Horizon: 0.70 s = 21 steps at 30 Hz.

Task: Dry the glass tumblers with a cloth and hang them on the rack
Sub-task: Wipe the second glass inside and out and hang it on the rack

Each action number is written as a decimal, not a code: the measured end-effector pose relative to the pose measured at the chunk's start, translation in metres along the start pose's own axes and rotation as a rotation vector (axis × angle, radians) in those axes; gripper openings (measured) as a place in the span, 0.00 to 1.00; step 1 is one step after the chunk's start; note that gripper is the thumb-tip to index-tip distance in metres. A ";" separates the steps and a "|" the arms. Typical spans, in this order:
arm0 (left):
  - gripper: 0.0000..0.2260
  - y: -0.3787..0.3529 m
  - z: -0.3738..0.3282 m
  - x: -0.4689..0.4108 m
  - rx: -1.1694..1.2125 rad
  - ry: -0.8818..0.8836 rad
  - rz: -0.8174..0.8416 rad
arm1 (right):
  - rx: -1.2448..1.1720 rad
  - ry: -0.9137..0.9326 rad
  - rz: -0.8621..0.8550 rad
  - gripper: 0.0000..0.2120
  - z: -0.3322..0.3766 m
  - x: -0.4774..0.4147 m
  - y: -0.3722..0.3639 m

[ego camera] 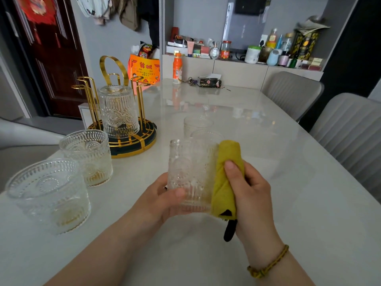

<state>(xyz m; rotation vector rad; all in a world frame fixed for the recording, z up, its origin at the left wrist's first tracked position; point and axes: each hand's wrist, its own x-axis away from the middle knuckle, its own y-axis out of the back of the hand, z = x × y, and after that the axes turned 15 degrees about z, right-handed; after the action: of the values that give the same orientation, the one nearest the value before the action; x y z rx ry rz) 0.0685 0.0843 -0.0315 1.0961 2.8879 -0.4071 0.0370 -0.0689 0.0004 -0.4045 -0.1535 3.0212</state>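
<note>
the left hand (165,195) cradles the tumbler (189,174), fingers curled round its base to steady it, while the right hand's (249,195) fingers clamp the yellow cloth (224,182) against its wall for wiping.

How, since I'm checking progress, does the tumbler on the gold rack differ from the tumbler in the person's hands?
The rack tumbler hangs mouth down on the gold rack; the held tumbler is mouth up. No hand touches the rack tumbler; the left hand grips the held tumbler while the right hand presses a yellow cloth against its side. Both are clear embossed glass.
</note>
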 end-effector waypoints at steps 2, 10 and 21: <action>0.47 0.002 -0.001 -0.002 0.061 -0.020 -0.023 | 0.039 -0.045 0.056 0.08 -0.002 0.001 -0.005; 0.47 0.005 0.000 0.000 -0.036 0.015 0.000 | 0.334 0.239 0.013 0.12 -0.002 0.008 -0.012; 0.37 -0.005 0.000 -0.003 0.133 -0.086 -0.002 | 0.002 0.057 0.037 0.05 -0.005 0.007 -0.014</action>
<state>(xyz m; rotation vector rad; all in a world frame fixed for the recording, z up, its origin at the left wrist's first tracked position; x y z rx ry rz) 0.0679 0.0786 -0.0301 1.0638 2.8229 -0.6379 0.0328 -0.0538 -0.0046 -0.4983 -0.1410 3.0420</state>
